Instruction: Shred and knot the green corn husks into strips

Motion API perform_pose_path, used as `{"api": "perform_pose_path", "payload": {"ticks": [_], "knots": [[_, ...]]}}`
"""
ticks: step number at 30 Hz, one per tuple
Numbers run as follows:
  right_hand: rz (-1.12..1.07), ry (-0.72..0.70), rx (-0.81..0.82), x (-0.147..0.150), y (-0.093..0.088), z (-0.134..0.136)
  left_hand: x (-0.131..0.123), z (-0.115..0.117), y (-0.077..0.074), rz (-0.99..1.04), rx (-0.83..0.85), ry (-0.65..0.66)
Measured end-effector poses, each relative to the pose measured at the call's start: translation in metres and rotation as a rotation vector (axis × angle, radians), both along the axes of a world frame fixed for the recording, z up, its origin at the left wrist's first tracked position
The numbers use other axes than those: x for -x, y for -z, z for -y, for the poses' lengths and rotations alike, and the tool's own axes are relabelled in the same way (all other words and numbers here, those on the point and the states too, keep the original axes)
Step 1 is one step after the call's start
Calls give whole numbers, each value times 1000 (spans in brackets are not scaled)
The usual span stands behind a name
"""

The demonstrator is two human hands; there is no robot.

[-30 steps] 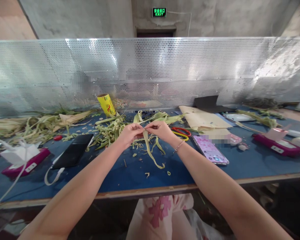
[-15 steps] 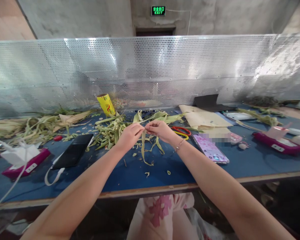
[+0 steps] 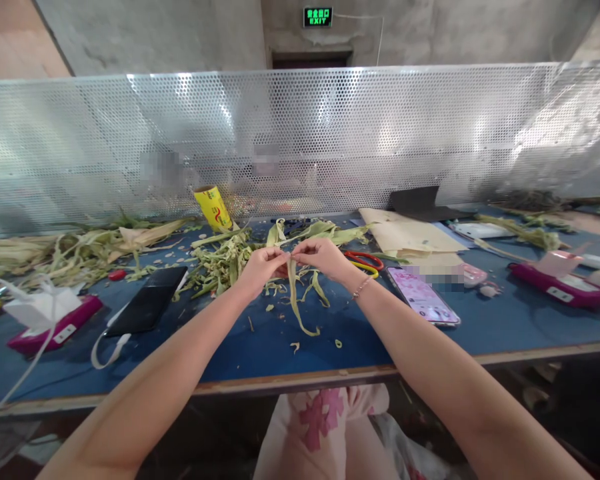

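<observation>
My left hand (image 3: 261, 268) and my right hand (image 3: 321, 259) meet above the middle of the blue table. Both pinch the upper end of a long, pale green husk strip (image 3: 296, 307), which dangles between them with a curled lower tip. The fingertips partly hide the pinched end. Beside my left hand lies a heap of shredded dried leaves (image 3: 225, 260). Broader husk leaves (image 3: 330, 233) rest just behind my right hand. Scissors with red and yellow handles (image 3: 365, 261) lie to the right of my right wrist, their blades not clearly visible.
A black phone (image 3: 147, 300) and a magenta power strip (image 3: 75, 323) are at left. A lit phone (image 3: 423, 297) and another power strip (image 3: 555, 285) sit at right. Behind stand a yellow tube (image 3: 213, 208) and a perforated metal screen (image 3: 300, 133). Brown paper (image 3: 405, 233) lies back right.
The fingers of both hands have shifted slightly on the strip. Its hanging part has turned and swung a little to the right, showing wider.
</observation>
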State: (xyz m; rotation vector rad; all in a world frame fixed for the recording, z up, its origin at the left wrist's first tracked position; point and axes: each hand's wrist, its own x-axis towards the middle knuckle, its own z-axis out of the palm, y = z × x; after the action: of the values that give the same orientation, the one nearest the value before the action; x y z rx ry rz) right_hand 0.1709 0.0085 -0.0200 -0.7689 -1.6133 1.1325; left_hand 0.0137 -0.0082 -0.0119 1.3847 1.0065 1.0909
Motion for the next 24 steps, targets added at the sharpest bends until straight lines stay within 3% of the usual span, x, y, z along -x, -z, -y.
{"api": "perform_pose_path", "payload": {"ticks": [11, 24], "knots": [[92, 61, -72, -1, 2, -2, -2, 4, -7, 60, 71, -52], [-52, -59, 83, -1, 2, 1, -1, 3, -7, 116, 64, -34]]}}
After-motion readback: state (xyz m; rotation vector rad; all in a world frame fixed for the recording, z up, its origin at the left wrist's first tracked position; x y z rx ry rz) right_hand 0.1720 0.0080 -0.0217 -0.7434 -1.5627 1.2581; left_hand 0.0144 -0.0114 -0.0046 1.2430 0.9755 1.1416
